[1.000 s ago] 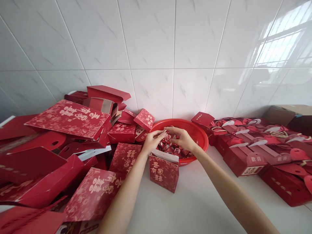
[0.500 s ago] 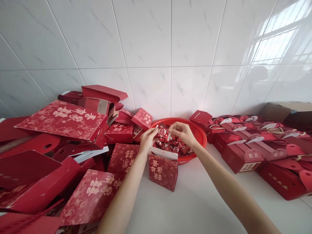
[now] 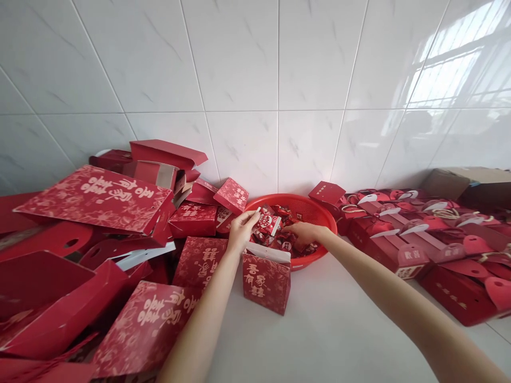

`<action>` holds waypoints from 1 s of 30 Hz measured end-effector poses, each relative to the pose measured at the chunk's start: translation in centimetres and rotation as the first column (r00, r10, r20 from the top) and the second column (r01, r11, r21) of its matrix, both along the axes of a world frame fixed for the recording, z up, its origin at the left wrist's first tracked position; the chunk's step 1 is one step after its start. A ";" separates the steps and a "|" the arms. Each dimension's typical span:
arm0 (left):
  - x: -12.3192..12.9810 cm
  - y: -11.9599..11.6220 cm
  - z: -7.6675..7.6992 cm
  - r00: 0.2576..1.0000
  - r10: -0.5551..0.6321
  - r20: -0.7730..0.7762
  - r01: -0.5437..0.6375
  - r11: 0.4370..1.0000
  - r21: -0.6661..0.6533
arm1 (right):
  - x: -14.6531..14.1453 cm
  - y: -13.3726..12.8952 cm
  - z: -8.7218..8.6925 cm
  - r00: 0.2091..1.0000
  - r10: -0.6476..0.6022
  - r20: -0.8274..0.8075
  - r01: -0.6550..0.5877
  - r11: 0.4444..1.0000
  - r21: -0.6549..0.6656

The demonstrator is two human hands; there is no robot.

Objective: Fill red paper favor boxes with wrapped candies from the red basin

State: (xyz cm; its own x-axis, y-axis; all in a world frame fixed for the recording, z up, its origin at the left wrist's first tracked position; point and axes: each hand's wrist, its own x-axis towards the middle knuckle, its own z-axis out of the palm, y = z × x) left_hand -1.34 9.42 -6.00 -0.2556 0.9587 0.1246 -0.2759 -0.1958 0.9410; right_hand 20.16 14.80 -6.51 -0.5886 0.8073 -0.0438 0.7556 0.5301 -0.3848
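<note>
Left hand (image 3: 242, 230): pinching flat red-and-white packet (image 3: 268, 223)
Right hand (image 3: 305, 233): in round red plastic basket (image 3: 319, 211) — grip hidden
Red cardboard box (image 3: 266, 282): basket's seven o'clock

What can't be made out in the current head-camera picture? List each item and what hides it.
- Right hand, head view: whether its fingers grip anything is hidden among the wrapped sweets or packets.
- Standing box, head view: its inside is hidden by its front wall.
- Held packet in the left hand, head view: fine print too small.
- Brown carton, head view: cut off by the right edge.
</note>
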 end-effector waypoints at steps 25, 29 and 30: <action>0.2 -0.3 0.4 1.000 0.008 -0.009 -0.008 1.000 0.016 | 1.3 -0.3 1.5 0.754 -0.393 -0.526 0.189 0.897 -0.399; 0.2 -0.1 0.2 1.000 0.007 -0.021 -0.006 0.999 0.031 | 2.2 0.8 1.4 0.868 -0.367 -0.335 0.267 0.913 -0.308; 0.2 -0.1 0.2 1.000 0.007 -0.025 -0.007 0.999 0.035 | 2.5 1.0 1.4 0.901 -0.344 -0.265 0.263 0.918 -0.297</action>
State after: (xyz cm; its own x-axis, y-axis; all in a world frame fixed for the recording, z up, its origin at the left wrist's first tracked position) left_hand -1.16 9.31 -5.79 -0.2587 0.9519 0.1640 -0.2510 -0.2302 0.9402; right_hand 22.62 15.79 -5.11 -0.3327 0.9349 -0.1240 0.6872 0.1502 -0.7107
